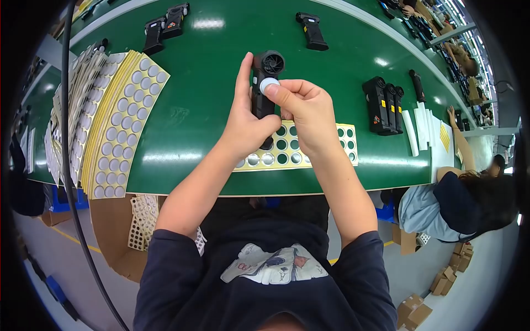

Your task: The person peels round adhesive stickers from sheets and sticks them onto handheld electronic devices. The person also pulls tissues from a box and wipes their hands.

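Observation:
My left hand (243,120) is wrapped round a black handheld fan device (263,103) with a round vented head, held above the table in front of me. A round white sticker (269,85) is pinched between the thumb and fingers of my right hand (310,113). The sticker is against or just over the device's body, below the vented head; I cannot tell if it touches. Beneath my hands lies a yellow-edged sticker sheet (353,161), with several dark round gaps and some round stickers on it. My wrists partly cover this sheet.
A thick fanned stack of sticker sheets (122,124) stands at the left. More black devices lie at the far left (155,34) and far middle (313,33); a group (381,107) is at the right. White strips (420,129) lie beside a co-worker (441,207). A cable (67,165) hangs left.

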`<state>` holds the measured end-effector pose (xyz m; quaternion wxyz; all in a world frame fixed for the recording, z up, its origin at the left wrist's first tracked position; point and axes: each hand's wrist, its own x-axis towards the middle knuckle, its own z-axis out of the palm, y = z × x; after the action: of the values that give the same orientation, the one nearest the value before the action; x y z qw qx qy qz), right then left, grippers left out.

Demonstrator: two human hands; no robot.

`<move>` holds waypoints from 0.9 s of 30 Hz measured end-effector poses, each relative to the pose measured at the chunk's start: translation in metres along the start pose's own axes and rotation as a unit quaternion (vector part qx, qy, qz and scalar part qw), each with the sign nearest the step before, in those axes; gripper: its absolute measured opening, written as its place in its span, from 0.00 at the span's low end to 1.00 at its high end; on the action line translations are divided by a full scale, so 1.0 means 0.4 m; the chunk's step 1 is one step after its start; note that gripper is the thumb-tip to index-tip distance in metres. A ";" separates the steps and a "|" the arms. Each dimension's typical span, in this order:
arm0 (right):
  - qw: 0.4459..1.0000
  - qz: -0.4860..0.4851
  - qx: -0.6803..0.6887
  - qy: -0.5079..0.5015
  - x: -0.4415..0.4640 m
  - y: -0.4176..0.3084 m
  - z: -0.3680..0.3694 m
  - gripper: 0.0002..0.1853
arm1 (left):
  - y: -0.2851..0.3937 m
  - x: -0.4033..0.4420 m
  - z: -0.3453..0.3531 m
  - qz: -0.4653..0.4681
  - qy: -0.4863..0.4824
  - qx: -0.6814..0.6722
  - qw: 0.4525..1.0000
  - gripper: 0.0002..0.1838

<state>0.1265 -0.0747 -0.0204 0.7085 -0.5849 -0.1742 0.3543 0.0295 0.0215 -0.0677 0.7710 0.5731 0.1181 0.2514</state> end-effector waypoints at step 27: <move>0.758 -0.359 -0.510 -0.189 -0.075 0.204 -0.087 0.18 | 0.012 0.055 -0.089 -0.080 0.016 -0.272 0.959 0.45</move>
<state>0.1044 -0.1152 -0.1020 0.3330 -0.6754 -0.6570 0.0355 0.0303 0.0635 -0.0722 0.9133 0.3267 0.1026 0.2206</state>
